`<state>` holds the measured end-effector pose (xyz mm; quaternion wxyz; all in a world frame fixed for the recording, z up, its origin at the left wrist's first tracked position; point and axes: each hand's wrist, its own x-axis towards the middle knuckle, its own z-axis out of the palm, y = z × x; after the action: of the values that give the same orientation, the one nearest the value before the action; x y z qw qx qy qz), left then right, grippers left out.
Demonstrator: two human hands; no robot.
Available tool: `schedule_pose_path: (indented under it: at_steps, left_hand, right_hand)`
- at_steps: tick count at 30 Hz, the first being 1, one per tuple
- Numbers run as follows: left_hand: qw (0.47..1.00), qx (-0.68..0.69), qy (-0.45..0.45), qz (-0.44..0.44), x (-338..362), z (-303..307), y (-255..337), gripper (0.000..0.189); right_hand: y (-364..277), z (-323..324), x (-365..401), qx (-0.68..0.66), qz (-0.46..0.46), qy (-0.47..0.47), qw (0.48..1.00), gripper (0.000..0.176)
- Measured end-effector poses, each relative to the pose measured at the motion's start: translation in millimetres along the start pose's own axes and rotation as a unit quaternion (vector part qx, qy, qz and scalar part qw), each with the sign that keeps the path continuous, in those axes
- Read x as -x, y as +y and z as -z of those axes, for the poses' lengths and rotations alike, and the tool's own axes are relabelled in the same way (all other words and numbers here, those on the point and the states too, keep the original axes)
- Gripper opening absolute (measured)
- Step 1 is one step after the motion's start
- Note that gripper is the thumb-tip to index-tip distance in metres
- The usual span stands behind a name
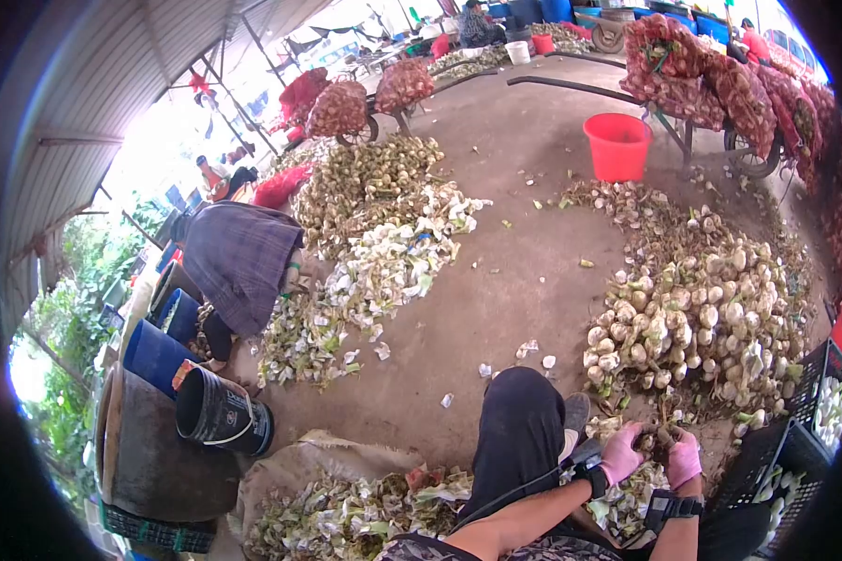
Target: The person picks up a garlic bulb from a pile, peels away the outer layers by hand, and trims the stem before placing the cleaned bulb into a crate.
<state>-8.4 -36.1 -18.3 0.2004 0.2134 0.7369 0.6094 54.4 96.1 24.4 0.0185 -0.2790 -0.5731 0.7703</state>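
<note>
My left hand (pixel 622 454), in a pink glove, is closed at the lower right, fingers bent toward a small brownish garlic bulb (pixel 662 436) that the fingers partly hide. Close beside it my right hand (pixel 684 458), also pink-gloved, has its fingers closed at the other side of the same bulb. Black straps circle both wrists. Under the hands lie pale garlic peelings (pixel 631 500). Just beyond them is a big heap of unpeeled garlic bulbs (pixel 692 318) with dry roots and stems.
Black crates (pixel 784 467) with white peeled stalks stand at right. A red bucket (pixel 617 147) and carts with net sacks (pixel 674 75) are farther off. A bent-over co-worker (pixel 239 262) is at left by another garlic heap (pixel 374 187), near a black bucket (pixel 217 411).
</note>
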Motion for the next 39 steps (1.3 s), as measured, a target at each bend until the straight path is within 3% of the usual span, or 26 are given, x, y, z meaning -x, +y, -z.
schedule_pose_path:
  at_steps: [5, 7, 11, 14, 16, 19, 20, 22, 23, 24, 26, 27, 29, 30, 31, 32, 33, 34, 35, 36, 37, 38, 39]
  left_hand:
    - [0.999, -0.041, -0.007, 0.012, -2.9, -6.2, -15.1, 0.053]
    - [0.996, 0.069, -0.029, 0.051, -5.0, -13.7, -30.3, 0.05]
    - [0.976, 0.171, -0.093, 0.098, -4.9, 1.5, 3.6, 0.046]
    - [0.945, 0.287, -0.072, 0.138, -4.8, -7.6, -11.5, 0.041]
    - [0.854, 0.486, -0.052, 0.178, -4.9, -12.9, -18.3, 0.035]
    - [0.817, 0.522, -0.031, 0.241, -9.7, -17.0, -30.0, 0.031]
    - [0.817, 0.523, -0.031, 0.242, -11.6, -20.6, -40.8, 0.031]
    - [0.933, 0.273, 0.005, 0.236, -14.8, -21.7, -57.0, 0.03]
    - [0.961, 0.158, -0.016, 0.225, -16.8, -19.0, -62.6, 0.032]
    - [0.961, 0.158, -0.015, 0.226, -16.2, -20.7, -66.2, 0.032]
    - [0.972, 0.196, -0.063, 0.11, -14.9, -20.5, -60.2, 0.035]
    - [0.973, 0.195, -0.064, 0.109, -12.9, -20.9, -56.9, 0.035]
    - [0.997, -0.031, -0.012, 0.066, -6.4, -10.5, -23.6, 0.038]
    - [0.99, 0.05, -0.053, 0.124, -10.2, -7.2, -25.5, 0.04]
    - [0.993, -0.035, -0.062, 0.092, -8.3, 13.0, 15.4, 0.038]
    - [0.996, -0.072, -0.041, 0.022, -14.3, 5.1, -13.6, 0.036]
    - [0.992, 0.001, -0.08, 0.097, -10.7, 18.1, 18.1, 0.033]
    - [0.992, 0.019, -0.05, 0.113, -4.6, 27.5, 61.0, 0.031]
    - [0.993, 0.072, -0.048, 0.083, -9.3, 14.4, 13.3, 0.032]
    - [0.986, 0.131, -0.069, 0.072, -2.4, 17.9, 34.7, 0.033]
    - [0.985, 0.128, -0.089, 0.072, 5.9, 18.0, 41.4, 0.035]
    - [0.985, 0.124, -0.1, 0.067, 12.3, 17.2, 45.8, 0.037]
    - [0.978, 0.153, -0.123, 0.072, 18.5, 16.7, 49.6, 0.037]
  right_hand:
    - [14.6, 13.6, -10.1, 0.073, 0.015, 0.04, 0.996, 0.015]
    - [17.3, 19.7, -10.9, 0.194, 0.06, 0.05, 0.978, 0.011]
    - [20.6, 19.9, -11.5, 0.197, 0.07, 0.082, 0.974, 0.009]
    - [18.6, 14.1, -8.3, 0.128, 0.06, 0.089, 0.986, 0.008]
    - [4.1, -4.2, 3.7, -0.021, 0.003, 0.094, 0.995, 0.008]
    - [9.5, 3.1, 4.3, 0.012, 0.007, 0.049, 0.999, 0.01]
    - [10.2, 2.7, 4.9, 0.012, 0.007, 0.049, 0.999, 0.01]
    - [12.2, 0.9, 5.4, 0.069, 0.012, 0.018, 0.997, 0.01]
    - [16.4, 4.0, 3.3, 0.071, -0.008, 0.016, 0.997, 0.01]
    - [18.8, 7.9, 3.1, 0.07, -0.008, 0.016, 0.997, 0.01]
    - [20.3, 12.6, 3.1, 0.111, 0.012, 0.02, 0.994, 0.008]
    - [20.4, 12.5, 2.8, 0.11, 0.013, 0.02, 0.994, 0.008]
    - [19.4, 11.3, 3.9, 0.106, 0.037, 0.03, 0.993, 0.009]
    - [37.8, 15.1, -7.6, 0.204, 0.16, 0.068, 0.964, 0.01]
    - [-14.9, -18.1, 18.4, 0.209, 0.067, 0.08, 0.972, 0.01]
    - [6.4, -3.9, 4.0, 0.311, 0.211, 0.105, 0.921, 0.012]
    - [2.2, -8.1, 4.9, 0.332, 0.226, 0.13, 0.907, 0.019]
    - [13.8, -1.8, 0.6, 0.329, 0.245, 0.151, 0.899, 0.02]
    - [10.8, -1.9, 5.3, 0.373, 0.196, 0.173, 0.89, 0.024]
    - [22.0, 2.7, 4.7, 0.388, 0.207, 0.244, 0.864, 0.03]
    - [24.2, 10.8, 3.6, 0.406, 0.14, 0.243, 0.869, 0.028]
    - [37.0, 18.5, 2.6, 0.403, 0.133, 0.339, 0.839, 0.026]
    - [48.5, 39.1, -3.6, 0.399, 0.086, 0.332, 0.85, 0.026]
